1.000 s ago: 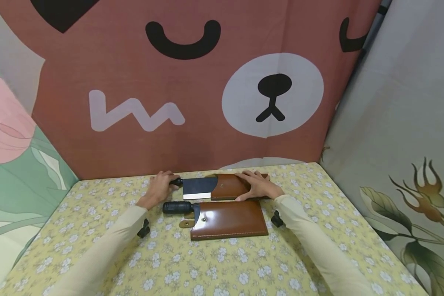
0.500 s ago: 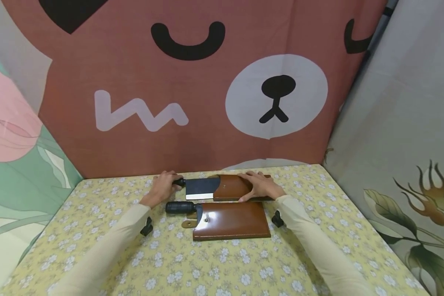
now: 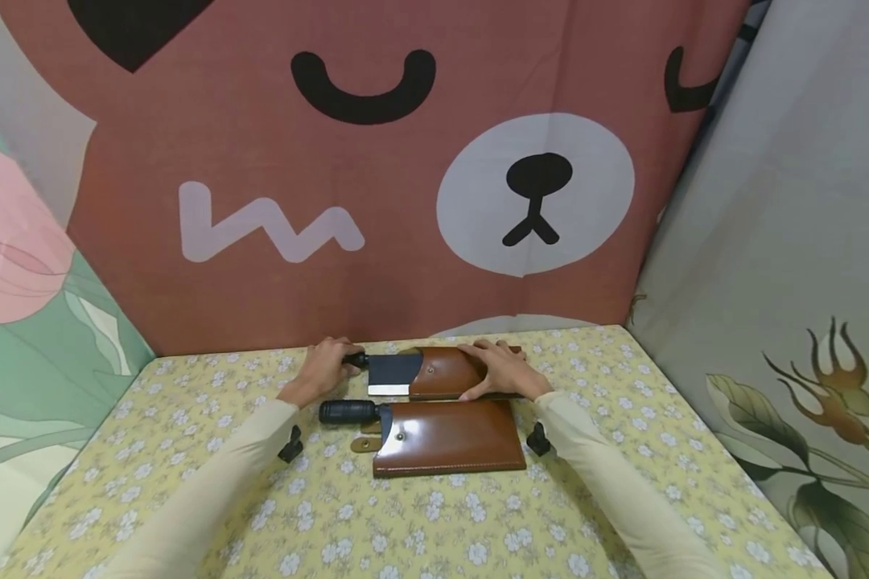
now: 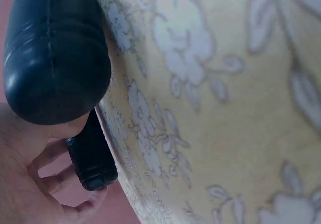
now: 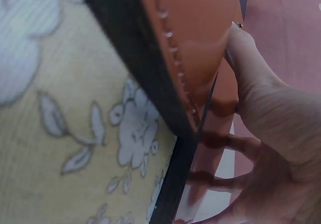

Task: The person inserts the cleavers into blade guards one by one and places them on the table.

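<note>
At the back of the table, my left hand (image 3: pixel 322 367) grips the black handle (image 4: pixel 93 158) of a cleaver. The cleaver's dark blade (image 3: pixel 393 374), with a bright edge facing me, is partly inside a brown leather sheath (image 3: pixel 442 374). My right hand (image 3: pixel 503 368) holds that sheath, thumb along its near side and fingers spread over it toward the far side. Closer to me lies a second cleaver in a larger brown sheath (image 3: pixel 452 438), its ribbed black handle (image 3: pixel 348 412) pointing left. That handle looms large in the left wrist view.
A yellow floral cloth (image 3: pixel 405 531) covers the table. Behind it hangs a reddish curtain (image 3: pixel 376 297) with a bear face, and printed curtains stand at both sides. A snap strap (image 3: pixel 365 444) sticks out left from the nearer sheath. Each wrist carries a small black camera mount (image 3: pixel 290 444).
My left hand has moved slightly right with the cleaver, and less blade shows outside the sheath. The right hand stays on the sheath. The nearer cleaver has not moved.
</note>
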### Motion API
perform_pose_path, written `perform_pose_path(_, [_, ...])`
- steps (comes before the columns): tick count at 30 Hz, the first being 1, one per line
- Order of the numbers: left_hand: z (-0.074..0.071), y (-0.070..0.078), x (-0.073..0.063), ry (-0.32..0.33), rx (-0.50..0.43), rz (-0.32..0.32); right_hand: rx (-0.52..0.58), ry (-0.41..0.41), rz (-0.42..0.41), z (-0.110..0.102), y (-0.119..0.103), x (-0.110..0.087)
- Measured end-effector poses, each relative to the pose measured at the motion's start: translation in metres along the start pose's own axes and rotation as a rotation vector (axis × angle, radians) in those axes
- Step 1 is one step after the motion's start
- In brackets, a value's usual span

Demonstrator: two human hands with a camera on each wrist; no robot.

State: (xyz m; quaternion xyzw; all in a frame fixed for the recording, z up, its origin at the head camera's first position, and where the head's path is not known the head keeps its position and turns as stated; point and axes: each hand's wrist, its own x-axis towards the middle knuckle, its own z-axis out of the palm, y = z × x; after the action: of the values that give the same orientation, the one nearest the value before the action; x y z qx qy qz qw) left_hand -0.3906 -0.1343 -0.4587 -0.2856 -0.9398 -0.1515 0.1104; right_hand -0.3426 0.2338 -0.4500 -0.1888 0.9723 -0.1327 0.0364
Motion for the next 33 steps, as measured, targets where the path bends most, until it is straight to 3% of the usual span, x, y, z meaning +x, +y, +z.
perform_pose_path(8, [0.003, 0.0, 0.0, 0.014, -0.059, 0.029, 0.015, -0.004, -0.002, 0.002, -0.003, 0.001])
perform_pose_path(26, [0.009, 0.022, 0.012, 0.039, -0.048, 0.069, 0.05, 0.025, -0.013, 0.005, -0.017, 0.008])
perform_pose_path(33, [0.013, 0.024, 0.012, 0.034, -0.048, 0.051, 0.045, 0.009, 0.006, 0.004, -0.021, 0.007])
